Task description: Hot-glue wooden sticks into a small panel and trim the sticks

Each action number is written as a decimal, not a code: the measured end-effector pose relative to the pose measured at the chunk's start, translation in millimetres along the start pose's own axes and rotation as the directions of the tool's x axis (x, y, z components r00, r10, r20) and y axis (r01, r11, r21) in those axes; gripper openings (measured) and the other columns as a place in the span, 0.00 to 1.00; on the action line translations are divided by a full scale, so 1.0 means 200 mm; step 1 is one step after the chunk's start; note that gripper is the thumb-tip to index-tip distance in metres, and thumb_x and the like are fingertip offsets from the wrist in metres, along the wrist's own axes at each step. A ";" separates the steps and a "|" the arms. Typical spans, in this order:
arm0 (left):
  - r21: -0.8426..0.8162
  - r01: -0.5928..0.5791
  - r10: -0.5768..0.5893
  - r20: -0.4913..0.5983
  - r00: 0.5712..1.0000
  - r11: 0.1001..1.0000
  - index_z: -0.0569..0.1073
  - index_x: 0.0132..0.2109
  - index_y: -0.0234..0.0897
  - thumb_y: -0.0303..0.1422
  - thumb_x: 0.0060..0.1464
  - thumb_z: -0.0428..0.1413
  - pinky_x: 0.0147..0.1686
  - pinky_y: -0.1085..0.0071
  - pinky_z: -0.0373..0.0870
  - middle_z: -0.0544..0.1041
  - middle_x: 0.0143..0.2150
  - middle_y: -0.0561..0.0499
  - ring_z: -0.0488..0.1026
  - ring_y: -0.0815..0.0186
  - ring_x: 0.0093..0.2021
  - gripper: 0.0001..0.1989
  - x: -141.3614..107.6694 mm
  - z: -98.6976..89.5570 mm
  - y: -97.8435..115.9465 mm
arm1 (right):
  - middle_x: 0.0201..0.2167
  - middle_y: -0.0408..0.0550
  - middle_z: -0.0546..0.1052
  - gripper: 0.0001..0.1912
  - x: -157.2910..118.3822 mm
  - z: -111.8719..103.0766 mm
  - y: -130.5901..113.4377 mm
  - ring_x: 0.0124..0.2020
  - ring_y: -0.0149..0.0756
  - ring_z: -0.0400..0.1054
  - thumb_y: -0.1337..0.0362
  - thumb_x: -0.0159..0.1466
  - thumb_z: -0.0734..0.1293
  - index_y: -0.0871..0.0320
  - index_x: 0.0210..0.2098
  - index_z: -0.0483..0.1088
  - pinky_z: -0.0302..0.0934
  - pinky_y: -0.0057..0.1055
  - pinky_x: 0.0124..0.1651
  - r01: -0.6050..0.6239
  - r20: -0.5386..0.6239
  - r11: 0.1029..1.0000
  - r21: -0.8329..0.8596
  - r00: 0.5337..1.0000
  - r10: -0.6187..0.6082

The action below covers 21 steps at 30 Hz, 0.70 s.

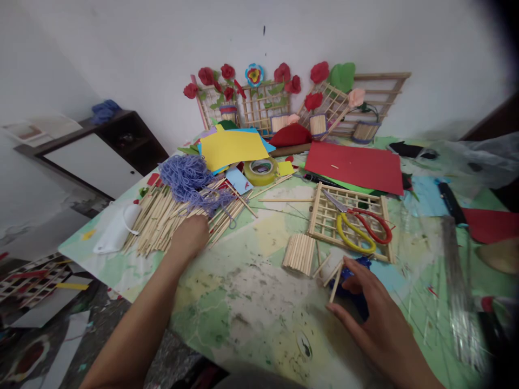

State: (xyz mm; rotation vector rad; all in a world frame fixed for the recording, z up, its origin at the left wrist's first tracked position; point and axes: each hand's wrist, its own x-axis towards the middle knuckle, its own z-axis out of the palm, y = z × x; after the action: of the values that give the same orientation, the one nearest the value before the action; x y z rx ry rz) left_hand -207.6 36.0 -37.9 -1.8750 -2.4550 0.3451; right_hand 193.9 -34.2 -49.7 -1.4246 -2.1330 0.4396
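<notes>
My left hand [190, 236] is curled, knuckles up, at the near edge of a pile of thin wooden sticks [156, 219]. Its fingertips are hidden, and so is anything in them. A tangle of purple yarn [184, 175] lies just beyond it. My right hand [375, 313] holds a short wooden stick [335, 282] end to end between thumb and forefinger. Beside that stick lie other short stick pieces [321, 266] and a small panel of sticks laid side by side [300, 254]. A dark blue object [352, 283] is partly hidden behind my right fingers.
Scissors [357, 229] with red and yellow handles rest on a stick lattice [324, 216]. Behind are red paper [354, 166], yellow paper [231, 147] and a tape roll [260, 170]. Lattices with paper flowers [265, 102] lean on the wall. A glue gun [452, 202] lies right.
</notes>
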 end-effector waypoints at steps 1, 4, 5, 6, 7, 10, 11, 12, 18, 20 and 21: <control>-0.008 0.014 -0.014 0.009 1.000 1.000 0.73 0.40 0.30 0.31 0.57 0.41 0.38 0.63 0.67 0.77 0.40 0.35 0.75 0.52 0.41 0.17 0.00 -0.01 0.00 | 0.47 0.57 0.69 0.35 0.00 0.00 0.00 0.37 0.40 0.70 0.52 0.62 0.63 0.55 0.64 0.47 0.68 0.43 0.43 0.008 -0.004 1.000 0.000 1.000 -0.008; -0.069 0.045 -0.042 0.042 0.998 0.997 0.71 0.44 0.31 0.33 0.58 0.40 0.35 0.65 0.66 0.77 0.39 0.37 0.75 0.54 0.39 0.17 0.00 -0.02 0.00 | 0.48 0.58 0.70 0.36 0.01 0.00 0.00 0.38 0.42 0.70 0.52 0.62 0.63 0.55 0.64 0.47 0.68 0.44 0.42 0.026 -0.016 1.000 -0.016 1.000 -0.027; -0.098 0.040 -0.035 0.049 0.998 0.994 0.71 0.43 0.32 0.34 0.58 0.40 0.35 0.66 0.66 0.77 0.39 0.38 0.75 0.55 0.39 0.17 0.00 -0.02 0.00 | 0.48 0.58 0.70 0.36 0.01 0.01 0.00 0.39 0.43 0.70 0.51 0.62 0.63 0.55 0.64 0.47 0.68 0.45 0.43 0.027 -0.018 0.999 -0.025 0.999 -0.028; -0.124 0.023 -0.016 0.054 0.998 0.992 0.71 0.43 0.33 0.35 0.58 0.41 0.36 0.67 0.66 0.78 0.39 0.38 0.75 0.55 0.40 0.17 0.00 -0.02 0.00 | 0.48 0.58 0.70 0.36 0.00 0.01 0.00 0.40 0.44 0.70 0.51 0.62 0.62 0.55 0.64 0.47 0.68 0.45 0.43 0.027 -0.018 0.999 -0.034 0.999 -0.028; -0.142 0.003 0.005 0.060 0.998 0.990 0.71 0.42 0.33 0.35 0.57 0.41 0.37 0.67 0.66 0.78 0.40 0.39 0.75 0.56 0.41 0.16 0.01 -0.01 0.00 | 0.48 0.59 0.70 0.36 0.00 0.01 0.01 0.42 0.46 0.70 0.51 0.62 0.62 0.55 0.64 0.46 0.67 0.46 0.43 0.026 -0.016 0.999 -0.041 1.000 -0.027; -0.135 -0.022 0.035 0.088 0.995 0.991 0.73 0.40 0.34 0.35 0.55 0.44 0.38 0.68 0.66 0.78 0.40 0.39 0.74 0.56 0.41 0.15 0.02 0.00 0.01 | 0.49 0.60 0.69 0.36 0.00 0.01 0.01 0.46 0.49 0.69 0.51 0.62 0.62 0.56 0.64 0.46 0.67 0.47 0.44 0.028 -0.007 0.999 -0.040 1.000 -0.028; -0.121 -0.015 0.026 0.095 0.995 0.993 0.73 0.39 0.34 0.35 0.54 0.44 0.37 0.67 0.66 0.78 0.40 0.39 0.74 0.56 0.41 0.15 0.02 0.01 0.01 | 0.50 0.60 0.69 0.36 0.00 0.01 0.01 0.47 0.49 0.69 0.51 0.62 0.62 0.56 0.64 0.46 0.67 0.47 0.44 0.026 -0.001 0.999 -0.037 1.000 -0.026; -0.108 -0.001 0.012 0.097 0.995 0.994 0.73 0.39 0.34 0.34 0.53 0.44 0.37 0.67 0.65 0.78 0.40 0.38 0.75 0.55 0.40 0.15 0.02 0.01 0.01 | 0.50 0.60 0.69 0.36 0.00 0.01 0.01 0.48 0.50 0.68 0.51 0.62 0.62 0.56 0.64 0.46 0.67 0.47 0.44 0.022 0.002 0.999 -0.032 1.000 -0.022; -0.171 0.001 0.021 0.127 0.992 0.985 0.74 0.38 0.33 0.35 0.51 0.45 0.35 0.66 0.65 0.78 0.37 0.39 0.74 0.55 0.38 0.16 0.00 -0.04 0.00 | 0.48 0.59 0.70 0.36 0.00 0.02 0.01 0.47 0.49 0.69 0.52 0.61 0.63 0.56 0.64 0.48 0.67 0.47 0.46 -0.005 0.028 1.000 -0.012 1.000 0.005; -0.276 -0.013 0.048 0.122 0.991 0.961 0.73 0.41 0.33 0.36 0.51 0.45 0.36 0.67 0.65 0.78 0.37 0.41 0.74 0.57 0.38 0.17 -0.02 -0.06 -0.02 | 0.47 0.58 0.71 0.36 0.00 0.02 0.01 0.47 0.49 0.69 0.52 0.61 0.64 0.56 0.64 0.48 0.66 0.47 0.46 -0.005 0.029 1.000 -0.001 1.000 0.005; -0.330 -0.024 0.062 0.106 0.992 0.944 0.72 0.44 0.33 0.36 0.51 0.44 0.38 0.68 0.65 0.78 0.38 0.42 0.74 0.57 0.39 0.18 -0.03 -0.07 -0.03 | 0.47 0.58 0.71 0.36 -0.01 0.02 0.01 0.47 0.49 0.69 0.52 0.61 0.63 0.56 0.64 0.48 0.66 0.48 0.46 -0.005 0.028 1.000 0.003 1.000 0.004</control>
State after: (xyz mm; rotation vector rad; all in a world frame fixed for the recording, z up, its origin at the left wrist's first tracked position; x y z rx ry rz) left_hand -208.9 31.2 -23.5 -2.0869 -2.6921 0.0443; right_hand 193.5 -33.9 -55.4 -1.4295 -2.1502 0.4672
